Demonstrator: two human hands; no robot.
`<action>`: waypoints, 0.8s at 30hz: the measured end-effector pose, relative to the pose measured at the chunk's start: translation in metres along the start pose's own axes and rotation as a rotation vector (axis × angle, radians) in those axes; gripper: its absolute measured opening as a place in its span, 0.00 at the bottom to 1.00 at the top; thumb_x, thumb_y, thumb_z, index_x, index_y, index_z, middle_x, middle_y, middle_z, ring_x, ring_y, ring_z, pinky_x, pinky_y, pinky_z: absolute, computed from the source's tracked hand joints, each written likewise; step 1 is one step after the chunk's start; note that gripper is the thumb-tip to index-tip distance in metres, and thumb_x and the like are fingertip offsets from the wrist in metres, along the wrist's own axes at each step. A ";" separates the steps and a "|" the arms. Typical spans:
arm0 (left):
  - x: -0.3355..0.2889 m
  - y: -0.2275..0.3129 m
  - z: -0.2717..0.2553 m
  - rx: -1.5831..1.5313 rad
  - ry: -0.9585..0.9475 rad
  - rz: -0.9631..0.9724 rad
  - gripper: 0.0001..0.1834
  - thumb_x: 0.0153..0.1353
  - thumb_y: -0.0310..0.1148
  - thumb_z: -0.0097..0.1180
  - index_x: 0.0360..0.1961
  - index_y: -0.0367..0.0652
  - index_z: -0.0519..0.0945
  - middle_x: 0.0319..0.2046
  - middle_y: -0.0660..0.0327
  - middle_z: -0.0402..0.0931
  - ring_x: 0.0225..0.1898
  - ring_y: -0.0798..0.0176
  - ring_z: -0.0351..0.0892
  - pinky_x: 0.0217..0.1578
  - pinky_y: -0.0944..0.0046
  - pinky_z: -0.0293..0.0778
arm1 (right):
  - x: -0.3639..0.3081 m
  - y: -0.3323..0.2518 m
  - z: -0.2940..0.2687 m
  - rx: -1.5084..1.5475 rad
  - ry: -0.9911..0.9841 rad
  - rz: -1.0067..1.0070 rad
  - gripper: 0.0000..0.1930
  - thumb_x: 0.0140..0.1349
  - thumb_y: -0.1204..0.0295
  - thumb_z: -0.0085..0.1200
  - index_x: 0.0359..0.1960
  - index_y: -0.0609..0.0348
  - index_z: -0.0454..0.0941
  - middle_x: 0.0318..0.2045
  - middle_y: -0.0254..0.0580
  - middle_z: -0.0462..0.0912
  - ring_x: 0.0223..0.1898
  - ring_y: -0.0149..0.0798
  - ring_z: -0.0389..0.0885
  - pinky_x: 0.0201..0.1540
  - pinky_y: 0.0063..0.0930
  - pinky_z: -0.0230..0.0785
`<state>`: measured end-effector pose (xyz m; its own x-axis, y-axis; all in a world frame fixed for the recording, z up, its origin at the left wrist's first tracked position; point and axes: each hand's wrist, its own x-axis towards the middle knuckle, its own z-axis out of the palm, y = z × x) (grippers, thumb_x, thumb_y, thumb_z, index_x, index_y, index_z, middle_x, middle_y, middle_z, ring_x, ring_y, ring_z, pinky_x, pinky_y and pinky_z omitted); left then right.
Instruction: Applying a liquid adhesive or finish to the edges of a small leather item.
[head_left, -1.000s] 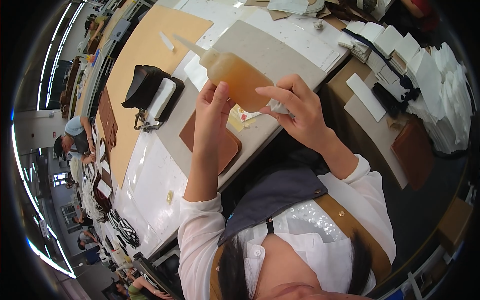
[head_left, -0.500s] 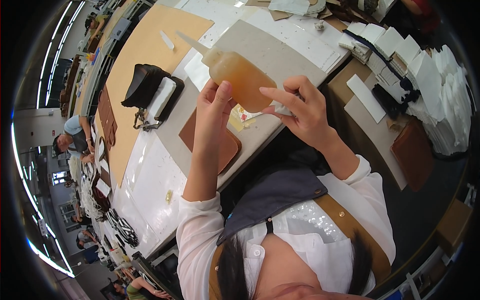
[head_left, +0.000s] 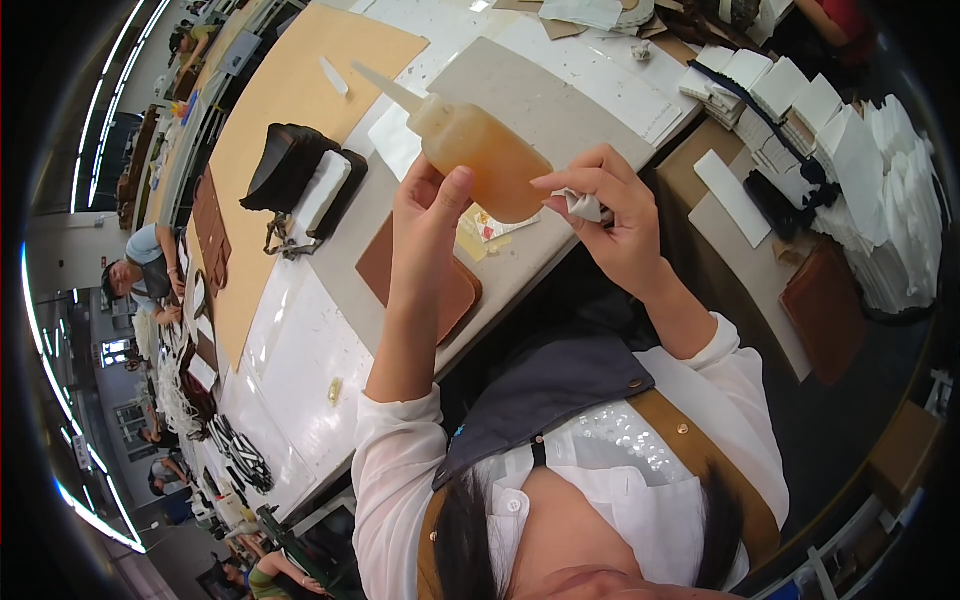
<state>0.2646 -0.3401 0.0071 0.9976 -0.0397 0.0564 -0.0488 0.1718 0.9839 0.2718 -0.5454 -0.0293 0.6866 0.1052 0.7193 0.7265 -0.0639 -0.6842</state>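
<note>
My left hand (head_left: 432,205) is closed round a translucent squeeze bottle (head_left: 487,155) of amber liquid. The bottle lies tilted above the table, its long pale nozzle aimed up and to the left. At the bottle's base, my right hand (head_left: 615,215) has its fingers bent round a crumpled white cloth (head_left: 583,205); its index fingertip is at or close to the bottle's bottom edge. Below my left forearm, partly covered by it, a brown leather piece (head_left: 455,300) rests on the table. A small printed card (head_left: 490,226) shows under the bottle.
A black leather bag (head_left: 285,170) with a white pad stands left on a tan sheet (head_left: 330,75). White foam pieces and a brown leather pouch (head_left: 825,310) are stacked at the right. Another person (head_left: 150,270) works at the far left; a grey board (head_left: 560,90) covers the table's middle.
My right hand has shifted slightly right, its fingers curling differently so more of the white cloth shows. The bottle has barely moved in my left hand.
</note>
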 end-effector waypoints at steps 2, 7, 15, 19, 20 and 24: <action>-0.001 0.001 0.000 -0.012 0.005 -0.002 0.29 0.67 0.41 0.62 0.62 0.33 0.72 0.52 0.56 0.79 0.55 0.62 0.79 0.59 0.57 0.72 | 0.000 -0.005 -0.003 0.123 -0.056 0.220 0.12 0.56 0.84 0.63 0.41 0.56 0.84 0.33 0.29 0.78 0.29 0.23 0.74 0.27 0.18 0.63; -0.004 0.004 0.004 -0.043 0.014 -0.007 0.28 0.67 0.40 0.62 0.62 0.33 0.73 0.52 0.56 0.80 0.55 0.62 0.79 0.59 0.58 0.72 | -0.008 0.005 -0.002 0.497 0.013 0.487 0.10 0.64 0.75 0.63 0.45 0.61 0.78 0.35 0.28 0.80 0.31 0.18 0.70 0.27 0.14 0.60; -0.014 0.009 0.024 0.022 0.051 0.079 0.28 0.62 0.31 0.67 0.61 0.33 0.72 0.53 0.56 0.79 0.58 0.62 0.76 0.62 0.58 0.68 | -0.002 -0.003 0.011 0.679 -0.071 0.766 0.27 0.67 0.59 0.63 0.58 0.60 0.66 0.33 0.30 0.79 0.27 0.17 0.64 0.30 0.13 0.58; -0.014 0.006 0.022 0.010 0.039 0.079 0.28 0.61 0.28 0.67 0.62 0.34 0.72 0.54 0.57 0.78 0.59 0.62 0.75 0.62 0.58 0.68 | -0.004 -0.002 0.010 0.749 -0.101 0.800 0.22 0.70 0.62 0.59 0.58 0.57 0.67 0.27 0.26 0.74 0.26 0.18 0.62 0.29 0.15 0.55; -0.014 0.005 0.020 0.013 0.026 0.080 0.28 0.61 0.29 0.67 0.62 0.34 0.72 0.54 0.57 0.78 0.59 0.62 0.75 0.62 0.58 0.68 | -0.006 0.000 0.010 0.774 -0.108 0.783 0.20 0.71 0.63 0.57 0.58 0.56 0.66 0.25 0.25 0.72 0.26 0.18 0.62 0.29 0.15 0.54; -0.014 0.005 0.020 0.022 0.015 0.080 0.28 0.62 0.29 0.67 0.61 0.34 0.72 0.54 0.57 0.78 0.58 0.62 0.76 0.62 0.58 0.68 | -0.009 0.003 0.009 0.783 -0.126 0.782 0.19 0.72 0.65 0.54 0.59 0.56 0.66 0.25 0.24 0.70 0.26 0.18 0.62 0.29 0.15 0.55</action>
<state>0.2492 -0.3578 0.0149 0.9911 -0.0117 0.1326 -0.1293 0.1521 0.9799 0.2672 -0.5372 -0.0390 0.9083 0.4124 0.0700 -0.1524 0.4822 -0.8627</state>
